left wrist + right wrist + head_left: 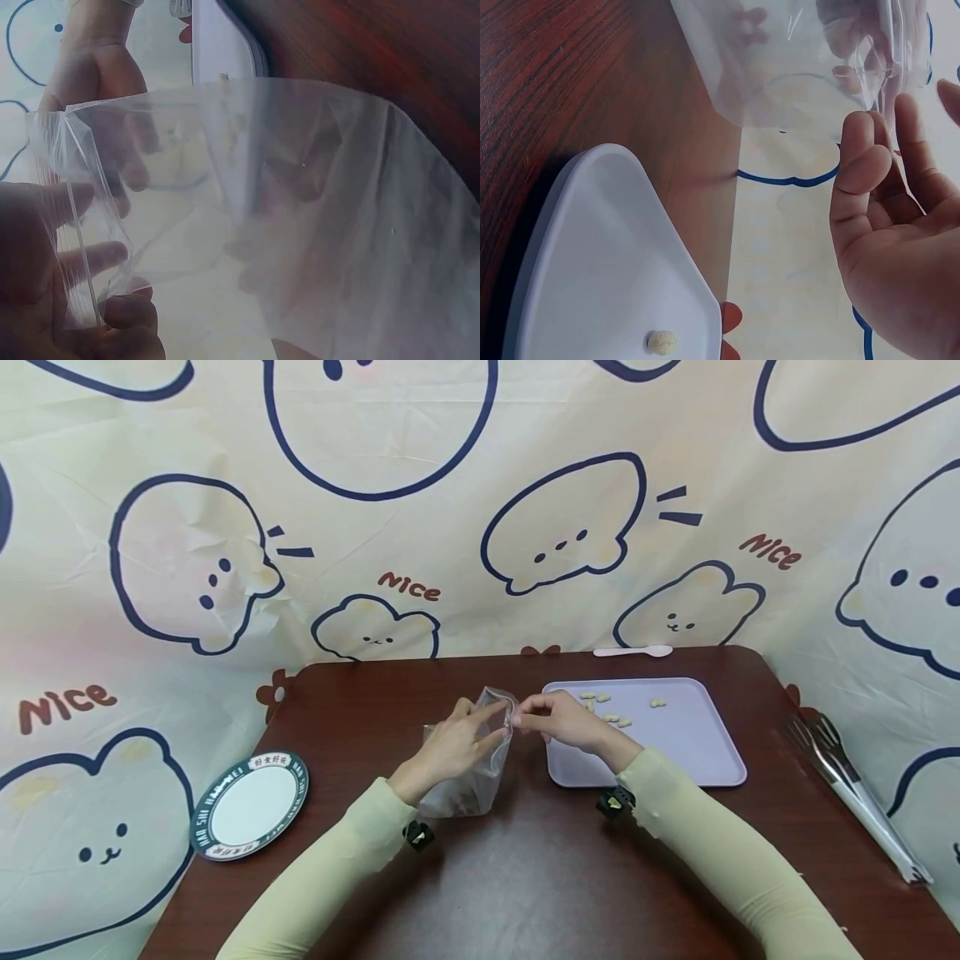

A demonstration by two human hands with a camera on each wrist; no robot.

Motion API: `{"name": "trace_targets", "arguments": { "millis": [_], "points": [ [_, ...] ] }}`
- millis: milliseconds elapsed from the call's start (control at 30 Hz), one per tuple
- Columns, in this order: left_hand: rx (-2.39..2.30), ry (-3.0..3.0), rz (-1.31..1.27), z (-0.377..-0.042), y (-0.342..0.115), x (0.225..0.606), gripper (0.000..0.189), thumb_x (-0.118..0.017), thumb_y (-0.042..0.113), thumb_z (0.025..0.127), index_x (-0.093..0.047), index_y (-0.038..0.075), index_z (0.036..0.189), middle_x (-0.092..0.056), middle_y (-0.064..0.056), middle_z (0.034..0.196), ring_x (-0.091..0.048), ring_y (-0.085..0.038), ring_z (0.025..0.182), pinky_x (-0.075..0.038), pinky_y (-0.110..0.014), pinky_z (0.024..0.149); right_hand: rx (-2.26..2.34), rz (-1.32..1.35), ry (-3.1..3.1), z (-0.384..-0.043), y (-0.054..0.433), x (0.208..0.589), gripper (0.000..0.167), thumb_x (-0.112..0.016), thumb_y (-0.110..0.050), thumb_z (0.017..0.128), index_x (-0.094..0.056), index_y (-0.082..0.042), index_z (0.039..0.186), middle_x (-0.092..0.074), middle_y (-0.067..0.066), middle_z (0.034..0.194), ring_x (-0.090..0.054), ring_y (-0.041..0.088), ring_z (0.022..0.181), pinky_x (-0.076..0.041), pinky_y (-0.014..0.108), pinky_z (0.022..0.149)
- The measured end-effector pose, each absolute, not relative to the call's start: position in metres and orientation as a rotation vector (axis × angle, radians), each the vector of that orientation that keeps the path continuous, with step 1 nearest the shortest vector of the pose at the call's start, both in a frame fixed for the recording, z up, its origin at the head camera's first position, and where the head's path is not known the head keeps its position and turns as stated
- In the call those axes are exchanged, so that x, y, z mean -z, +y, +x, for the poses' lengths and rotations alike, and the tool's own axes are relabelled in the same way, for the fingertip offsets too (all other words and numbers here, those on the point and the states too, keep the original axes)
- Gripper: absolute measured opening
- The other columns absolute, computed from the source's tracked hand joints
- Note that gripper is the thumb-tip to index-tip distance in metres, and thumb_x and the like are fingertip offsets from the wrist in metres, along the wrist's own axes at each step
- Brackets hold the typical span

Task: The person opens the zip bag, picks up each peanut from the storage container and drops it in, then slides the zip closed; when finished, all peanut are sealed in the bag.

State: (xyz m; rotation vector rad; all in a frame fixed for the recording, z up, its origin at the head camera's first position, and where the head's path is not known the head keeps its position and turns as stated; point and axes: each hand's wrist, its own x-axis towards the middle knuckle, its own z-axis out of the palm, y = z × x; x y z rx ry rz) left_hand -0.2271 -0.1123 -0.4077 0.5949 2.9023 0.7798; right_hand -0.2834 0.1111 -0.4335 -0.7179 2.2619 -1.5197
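Observation:
A clear zip bag (pixel 468 785) stands on the table, its mouth strip (pixel 75 262) facing away from me. My left hand (pixel 455 743) grips the bag near the mouth, fingers spread along the strip and showing through the plastic in the left wrist view. From the other side my right hand (pixel 562 720) comes in with curled fingers, the fingertips (pixel 859 124) pinching at the bag's mouth edge. Close to the right hand, a lavender tray (pixel 675 760) carries several peanuts (pixel 618 721), and one peanut (pixel 661 343) shows in the right wrist view.
A green-rimmed plate (pixel 251 806) lies at the table's left edge. Metal tongs (pixel 862 802) rest along the right edge. A white spoon (pixel 633 651) lies at the far edge, by the patterned cloth (pixel 450 543) behind the brown table (pixel 360 710).

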Motion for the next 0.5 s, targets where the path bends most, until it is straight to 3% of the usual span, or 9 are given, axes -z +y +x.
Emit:
{"name": "trace_targets", "arguments": {
  "millis": [200,333,500],
  "points": [
    [-0.767,2.926,0.552,-0.2278,-0.1119,0.4078,0.058,-0.059,0.047,0.098,-0.045,0.026,0.150,-0.047,-0.011,0.108,-0.046,-0.015,0.054,-0.042,-0.027,0.047,1.530,-0.746,2.211,-0.2830,0.1092,0.4319,0.013,-0.070,-0.022,0.094,-0.069,-0.011,0.098,-0.068,0.013,0.087,-0.056,0.013,0.067,-0.046,0.034,0.055],
    [-0.785,2.926,0.542,-0.2269,-0.1122,0.4074,0.056,-0.063,0.047,0.095,-0.048,0.025,0.144,-0.048,-0.012,0.111,-0.047,-0.016,0.053,-0.042,-0.028,0.047,1.547,-0.760,2.191,-0.2829,0.1078,0.4319,0.012,-0.071,-0.017,0.092,-0.065,-0.008,0.098,-0.066,0.006,0.082,-0.059,0.012,0.068,-0.046,0.033,0.053],
    [-0.796,2.931,0.601,-0.2250,-0.1142,0.4067,0.052,-0.066,0.042,0.095,-0.048,0.025,0.140,-0.047,-0.015,0.112,-0.042,-0.015,0.049,-0.040,-0.026,0.044,1.555,-0.748,2.230,-0.2835,0.1084,0.4317,0.008,-0.066,-0.011,0.094,-0.065,-0.005,0.099,-0.065,0.019,0.086,-0.060,0.014,0.068,-0.047,0.032,0.053]
  ]
}}
